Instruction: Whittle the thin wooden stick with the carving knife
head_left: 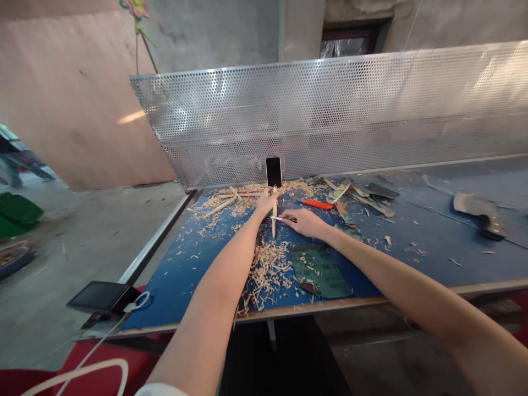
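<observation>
A pale wooden strip (274, 226) points towards me over the blue table. My left hand (266, 203) is closed round its far part. In my right hand (306, 223) is a small knife (281, 219), its blade lying across the strip close to my left fingers. Curled wood shavings (268, 264) are heaped on the table below the strip. Just beyond my left hand, a phone (274, 171) with a dark screen stands upright. An orange-red, handle-shaped object (317, 204) lies to the right of it.
A perforated metal panel (264, 121) runs along the table's (185, 280) back. A dark green sheet (319, 272) lies near the front edge. Patterned scraps (344, 206) and a brown curved piece (478, 212) are at right. A black device (101, 297) with a cable sits at the left corner.
</observation>
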Action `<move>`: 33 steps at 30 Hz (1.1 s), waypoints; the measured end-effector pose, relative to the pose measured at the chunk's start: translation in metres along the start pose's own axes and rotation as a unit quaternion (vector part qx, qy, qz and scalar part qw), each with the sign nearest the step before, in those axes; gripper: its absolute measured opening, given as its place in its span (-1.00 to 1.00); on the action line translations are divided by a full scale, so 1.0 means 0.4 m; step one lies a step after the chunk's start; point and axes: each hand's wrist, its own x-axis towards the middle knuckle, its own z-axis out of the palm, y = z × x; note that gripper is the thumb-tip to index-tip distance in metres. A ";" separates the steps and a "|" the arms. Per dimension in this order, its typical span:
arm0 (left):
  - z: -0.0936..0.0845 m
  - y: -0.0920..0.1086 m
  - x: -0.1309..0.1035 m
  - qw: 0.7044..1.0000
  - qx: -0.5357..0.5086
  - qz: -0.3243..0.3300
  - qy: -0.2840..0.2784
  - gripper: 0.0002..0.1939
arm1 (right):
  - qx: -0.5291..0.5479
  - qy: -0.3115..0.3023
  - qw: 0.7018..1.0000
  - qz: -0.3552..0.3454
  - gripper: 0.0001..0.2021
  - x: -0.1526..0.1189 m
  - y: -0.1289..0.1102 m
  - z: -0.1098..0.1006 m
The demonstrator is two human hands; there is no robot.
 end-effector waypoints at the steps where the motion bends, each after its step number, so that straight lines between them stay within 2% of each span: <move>1: 0.001 0.000 0.000 1.000 -0.002 0.002 0.001 -0.79 | 0.008 -0.003 1.000 0.000 -0.65 0.001 -0.002 0.001; 4: 0.003 -0.003 0.000 1.000 0.000 0.009 0.011 -0.86 | 0.033 -0.021 0.999 0.008 -0.69 0.005 -0.010 0.003; 7: 0.003 -0.004 0.001 1.000 0.021 0.010 0.018 -0.84 | 0.056 -0.034 0.998 0.011 -0.71 0.003 -0.018 -0.001; 12: 0.005 0.009 -0.006 0.998 0.053 -0.004 0.014 -0.84 | 0.081 -0.101 0.992 -0.001 -0.72 -0.023 -0.030 -0.016; 15: 0.003 0.021 -0.017 0.999 0.053 0.005 0.006 -0.90 | 0.078 -0.117 0.990 -0.010 -0.72 -0.037 -0.039 -0.031; 19: 0.002 0.032 -0.027 0.999 0.047 0.005 0.002 -0.91 | 0.070 -0.109 0.992 -0.013 -0.71 -0.039 -0.047 -0.040; 25: 0.004 0.032 -0.025 0.996 0.090 -0.004 0.016 -0.85 | 0.009 -0.037 0.999 0.006 -0.67 -0.024 -0.038 -0.020; 33: 0.004 0.023 -0.016 0.995 0.100 0.008 0.008 -0.84 | 0.017 -0.065 0.997 0.024 -0.68 -0.025 -0.062 -0.023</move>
